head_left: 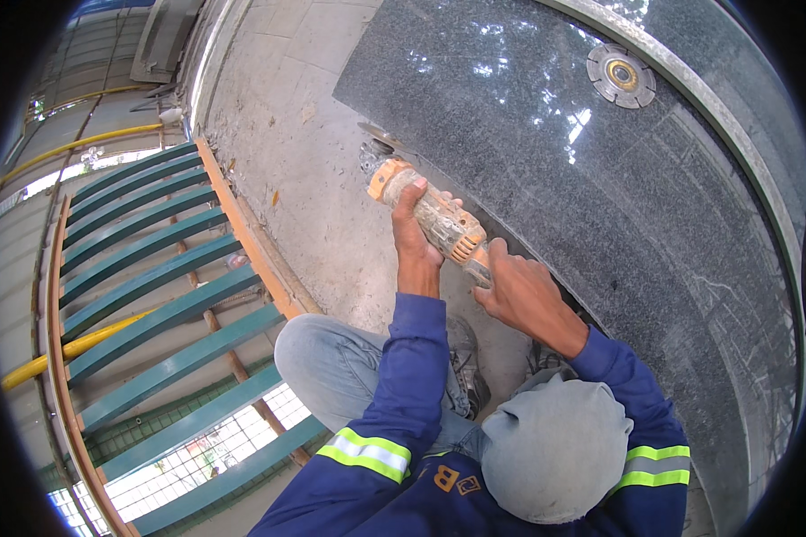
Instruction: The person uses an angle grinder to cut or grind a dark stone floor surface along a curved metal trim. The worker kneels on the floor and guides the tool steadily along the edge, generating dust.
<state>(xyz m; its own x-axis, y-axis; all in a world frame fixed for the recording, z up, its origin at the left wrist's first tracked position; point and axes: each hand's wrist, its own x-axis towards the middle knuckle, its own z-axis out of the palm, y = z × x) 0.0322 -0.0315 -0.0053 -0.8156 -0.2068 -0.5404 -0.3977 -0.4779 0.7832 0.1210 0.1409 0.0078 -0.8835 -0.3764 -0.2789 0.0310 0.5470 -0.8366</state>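
An orange angle grinder (439, 221), its body coated in pale dust, is held in both hands, tilted with its head toward the far left. My left hand (418, 225) wraps round the front of its body, thumb on top. Round the rear handle, my right hand (521, 291) is closed. The grinder's disc (381, 136) is at the edge of a dark speckled stone slab (475, 98); whether it touches the stone I cannot tell.
A segmented cutting disc (621, 76) lies on the slab at the far right. To the left stands a slatted frame of green bars with orange-brown rails (251, 234). Dusty concrete floor (309, 179) lies between frame and slab. Yellow pipes (81, 345) show beyond the slats.
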